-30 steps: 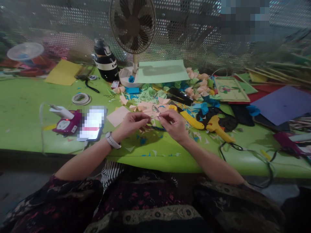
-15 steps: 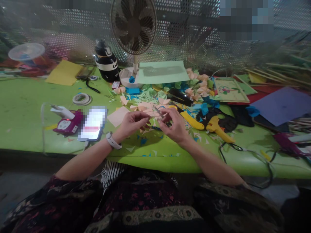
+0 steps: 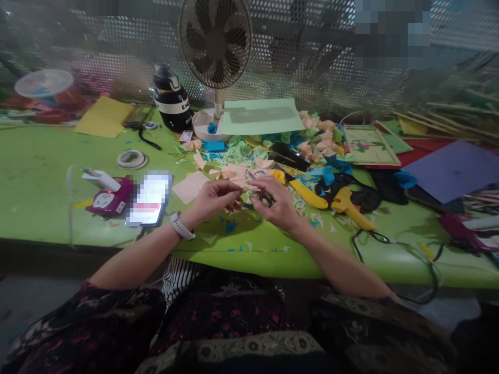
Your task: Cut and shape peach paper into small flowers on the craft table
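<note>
While both hands are raised over the front part of the desk (image 3: 50,182), a narrow gap lies between their fingertips. Thumb and forefinger of the left hand (image 3: 220,197) are brought close together; whether they pinch anything is too small to tell. The right hand (image 3: 277,205) has its fingers curled around a small metal tool (image 3: 251,177), whose bright tip sticks out past the forefinger toward the left hand and whose dark part sits between the fingers and thumb.

Just beyond the fingertips lie peach paper scraps (image 3: 224,172). A peach paper square (image 3: 192,187) is near the left hand, on its far side, and a yellow handle (image 3: 307,193) lies to the right of the right hand, with a yellow glue gun (image 3: 351,208) farther right.

On the black bottle (image 3: 171,115), the white band shows letters beginning "EN"; the rest curves away. Smaller print below it is unreadable, as is the label on a little box (image 3: 186,136). Dark scribbles (image 3: 176,155) mark the desk near that box, too faint to read. The phone (image 3: 150,200) has its screen blurred out.
</note>
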Demonstrator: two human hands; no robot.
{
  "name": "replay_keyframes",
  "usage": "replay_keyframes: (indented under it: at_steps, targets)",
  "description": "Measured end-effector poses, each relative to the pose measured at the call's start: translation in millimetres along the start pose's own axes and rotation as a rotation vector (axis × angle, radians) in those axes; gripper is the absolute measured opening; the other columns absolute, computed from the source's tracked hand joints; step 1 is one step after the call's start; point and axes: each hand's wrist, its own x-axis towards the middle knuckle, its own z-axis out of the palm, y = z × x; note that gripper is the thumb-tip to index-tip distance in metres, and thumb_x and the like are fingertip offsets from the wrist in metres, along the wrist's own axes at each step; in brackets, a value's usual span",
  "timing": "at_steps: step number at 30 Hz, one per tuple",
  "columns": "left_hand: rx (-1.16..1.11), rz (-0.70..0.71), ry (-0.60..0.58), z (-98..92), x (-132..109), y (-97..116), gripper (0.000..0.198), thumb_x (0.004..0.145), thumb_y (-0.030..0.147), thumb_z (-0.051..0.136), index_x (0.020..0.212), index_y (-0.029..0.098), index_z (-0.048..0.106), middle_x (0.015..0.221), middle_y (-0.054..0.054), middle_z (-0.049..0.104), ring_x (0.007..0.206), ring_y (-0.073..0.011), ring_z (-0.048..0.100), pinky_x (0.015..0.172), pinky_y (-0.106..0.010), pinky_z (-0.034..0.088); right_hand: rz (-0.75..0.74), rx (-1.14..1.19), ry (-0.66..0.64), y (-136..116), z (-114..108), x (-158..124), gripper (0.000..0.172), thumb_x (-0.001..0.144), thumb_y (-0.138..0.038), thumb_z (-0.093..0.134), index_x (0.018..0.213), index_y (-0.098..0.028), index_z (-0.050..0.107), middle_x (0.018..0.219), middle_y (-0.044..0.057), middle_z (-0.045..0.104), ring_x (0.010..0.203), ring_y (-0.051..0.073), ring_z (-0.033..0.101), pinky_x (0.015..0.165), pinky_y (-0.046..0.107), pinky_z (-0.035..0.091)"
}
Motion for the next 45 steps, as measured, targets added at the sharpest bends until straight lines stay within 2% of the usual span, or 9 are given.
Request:
replay_keyframes:
  at_steps: [4,12,18,22,27,30,34,41,45]
  targets:
    - [-0.018,0.006,-0.035,-0.5,0,-2,0.026,0.081,0.034,0.072,0.094,0.012,0.072,0.073,-0.006,0.075,0.061,-0.0148,0.072,0.056,-0.024,0.059,-0.02,-0.005,0.006,4,3,-1,0.013,0.091,-0.024,0.057,0.095,-0.024,0.07,0.097,0.006,0.071,0.094,0.02,0.067,0.083,0.038,0.056]
    - [-0.026,0.022,-0.006,-1.6,0,-1,0.025,0.082,0.033,0.072,0.094,0.012,0.071,0.072,-0.006,0.075,0.06,-0.0142,0.071,0.057,-0.023,0.058,-0.098,-0.112,0.085,9,4,-1,0.014,0.088,-0.017,0.059,0.096,-0.022,0.07,0.091,0.006,0.073,0.082,0.018,0.068,0.075,0.034,0.057]
    - [-0.182,-0.151,-0.121,-3.9,2,2,0.024,0.074,0.032,0.078,0.087,0.013,0.07,0.078,-0.008,0.076,0.064,-0.016,0.072,0.056,-0.024,0.057,-0.03,-0.258,0.05,13,2,-2,0.021,0.09,-0.019,0.052,0.103,-0.02,0.068,0.1,0.008,0.074,0.096,0.022,0.067,0.082,0.037,0.054]
    - [-0.305,-0.125,0.021,-9.3,5,3,0.025,0.069,0.032,0.081,0.085,0.015,0.071,0.079,-0.006,0.076,0.065,-0.0156,0.072,0.054,-0.022,0.055,0.102,-0.4,-0.114,15,-4,-1,0.021,0.09,-0.027,0.053,0.1,-0.017,0.068,0.101,0.012,0.071,0.092,0.024,0.065,0.076,0.035,0.05]
    - [-0.329,-0.112,0.191,-16.1,9,1,0.023,0.071,0.032,0.081,0.087,0.017,0.072,0.077,-0.003,0.075,0.066,-0.0138,0.071,0.055,-0.021,0.053,0.178,-0.478,-0.542,11,-14,2,0.012,0.08,-0.029,0.063,0.085,-0.019,0.067,0.088,0.008,0.067,0.082,0.022,0.059,0.066,0.031,0.04]
    - [-0.324,-0.11,0.203,-17.7,11,-1,0.021,0.074,0.033,0.08,0.088,0.018,0.073,0.08,-0.004,0.075,0.068,-0.0139,0.071,0.056,-0.022,0.052,0.186,-0.522,-0.601,9,-13,2,0.008,0.078,-0.024,0.06,0.082,-0.019,0.064,0.085,0.008,0.067,0.079,0.022,0.057,0.065,0.031,0.036]
    - [-0.338,-0.093,0.203,-17.3,11,-1,0.022,0.074,0.034,0.081,0.088,0.019,0.073,0.087,-0.004,0.076,0.076,-0.0151,0.072,0.059,-0.022,0.053,0.274,-0.51,-0.533,9,-14,3,0.007,0.077,-0.024,0.058,0.08,-0.019,0.061,0.085,0.008,0.067,0.075,0.021,0.056,0.062,0.03,0.034]
    - [-0.41,-0.107,0.272,-15.7,12,3,0.017,0.075,0.029,0.08,0.085,0.017,0.072,0.095,-0.007,0.077,0.097,-0.0199,0.072,0.079,-0.03,0.056,0.325,-0.291,-0.141,10,-26,8,0.008,0.076,-0.028,0.056,0.08,-0.021,0.054,0.081,0.006,0.066,0.075,0.02,0.06,0.067,0.031,0.042]
    - [-0.408,-0.119,0.239,-14.2,12,0,0.017,0.075,0.027,0.08,0.086,0.017,0.073,0.097,-0.007,0.077,0.096,-0.0193,0.071,0.079,-0.031,0.056,0.349,-0.119,-0.181,6,-20,4,0.012,0.079,-0.031,0.052,0.085,-0.022,0.052,0.078,0.004,0.064,0.068,0.019,0.059,0.065,0.031,0.044]
